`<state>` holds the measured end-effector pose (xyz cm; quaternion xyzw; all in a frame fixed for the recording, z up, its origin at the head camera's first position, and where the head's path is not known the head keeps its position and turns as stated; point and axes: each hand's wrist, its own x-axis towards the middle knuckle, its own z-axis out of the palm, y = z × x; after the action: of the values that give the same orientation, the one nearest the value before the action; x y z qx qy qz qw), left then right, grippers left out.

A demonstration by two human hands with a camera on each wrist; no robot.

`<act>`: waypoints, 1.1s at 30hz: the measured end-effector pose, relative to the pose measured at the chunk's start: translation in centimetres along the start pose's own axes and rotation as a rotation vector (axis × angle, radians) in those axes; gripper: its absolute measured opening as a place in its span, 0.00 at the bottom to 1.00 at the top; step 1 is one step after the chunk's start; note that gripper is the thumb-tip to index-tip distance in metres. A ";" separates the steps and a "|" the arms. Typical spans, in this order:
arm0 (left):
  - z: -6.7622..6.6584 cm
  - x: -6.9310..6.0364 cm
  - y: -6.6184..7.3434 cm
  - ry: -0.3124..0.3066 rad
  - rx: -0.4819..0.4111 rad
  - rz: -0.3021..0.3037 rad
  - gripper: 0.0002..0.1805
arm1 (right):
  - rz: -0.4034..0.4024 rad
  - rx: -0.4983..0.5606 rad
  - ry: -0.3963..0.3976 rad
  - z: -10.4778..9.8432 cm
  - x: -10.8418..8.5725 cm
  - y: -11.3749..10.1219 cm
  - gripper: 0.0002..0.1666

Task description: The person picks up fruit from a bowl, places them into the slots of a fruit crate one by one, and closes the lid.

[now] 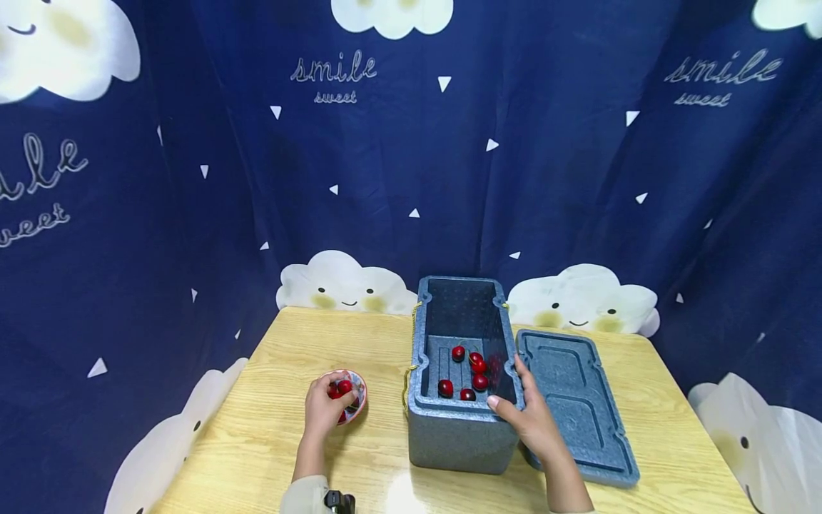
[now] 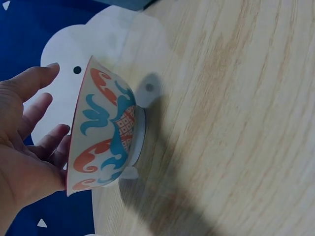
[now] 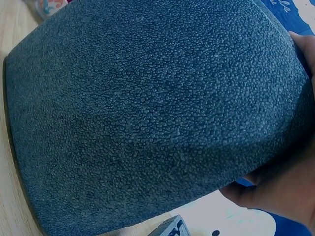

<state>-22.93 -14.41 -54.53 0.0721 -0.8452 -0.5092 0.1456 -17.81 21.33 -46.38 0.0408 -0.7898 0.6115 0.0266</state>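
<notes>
Inside the box [image 1: 459, 439] six cherries [image 1: 479, 383] already lie, others remaining in the bowl [image 2: 103, 128] under the spread left hand [image 1: 323, 408], right hand [image 1: 538, 420] gripping the box.

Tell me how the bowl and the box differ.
The bowl is small and round, while the box is much larger, deep and oblong. The bowl is pale outside with orange and blue patterns; the box is plain blue-grey. The left hand is at the bowl, whereas the right hand grips the box's rim. Both stand on the table and hold cherries.
</notes>
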 end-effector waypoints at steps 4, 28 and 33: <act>0.2 0.1 -0.3 -0.017 0.025 -0.012 0.24 | -0.002 0.006 -0.001 0.0 0.0 0.0 0.53; 0.3 0.2 -0.3 -0.059 0.044 -0.030 0.21 | -0.005 0.008 0.004 0.0 -0.1 0.0 0.52; 0.3 0.1 -0.1 0.053 0.066 -0.041 0.20 | 0.007 0.011 0.001 0.0 -0.1 0.0 0.52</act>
<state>-23.09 -14.22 -54.78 0.1079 -0.8556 -0.4819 0.1551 -17.72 21.34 -46.35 0.0380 -0.7866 0.6159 0.0248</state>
